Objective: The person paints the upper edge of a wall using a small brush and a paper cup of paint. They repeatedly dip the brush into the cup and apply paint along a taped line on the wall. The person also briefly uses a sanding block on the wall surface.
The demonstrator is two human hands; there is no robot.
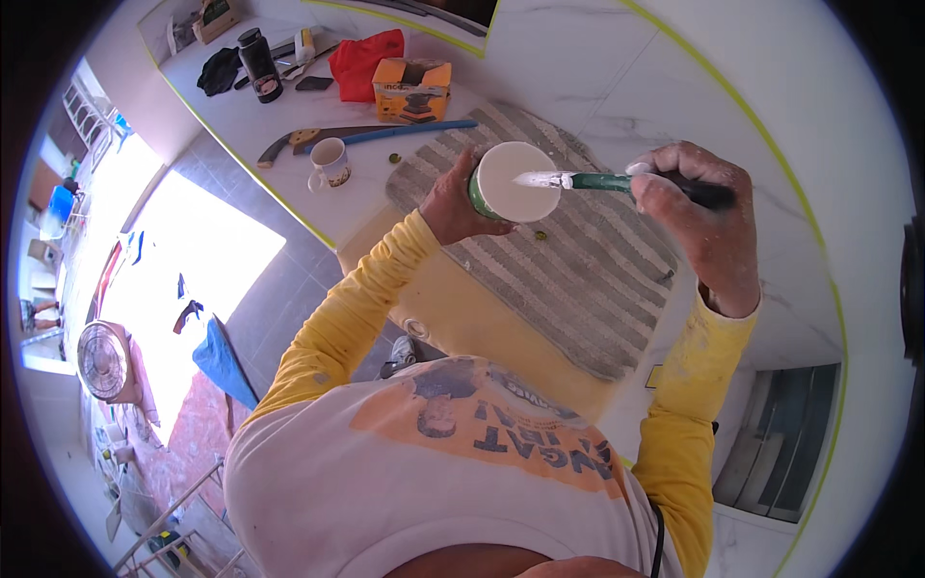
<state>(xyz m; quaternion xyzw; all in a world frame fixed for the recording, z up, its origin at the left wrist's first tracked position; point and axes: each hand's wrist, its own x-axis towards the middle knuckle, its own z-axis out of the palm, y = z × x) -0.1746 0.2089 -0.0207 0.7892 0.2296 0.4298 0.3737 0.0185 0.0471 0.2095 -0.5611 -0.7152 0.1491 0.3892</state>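
My left hand [451, 200] is wrapped round the side of a cup [475, 197] with a green outside, filled with something white. In my right hand [708, 217] I grip a small paintbrush [599, 181] with a green and black handle. White stuff coats its bristles, which point left over the mouth of the cup; whether they touch the contents I cannot tell. White smears mark the fingers of my right hand. Below the cup a grey striped mat [568, 279] lies on the counter.
A mug [330, 164], a hand saw [323, 137] and a blue bar [414, 129] lie beyond my left arm. Farther back are an orange box [412, 91], a red cloth [366, 63] and a dark bottle [258, 65]. A fan [104, 361] stands on the floor at left.
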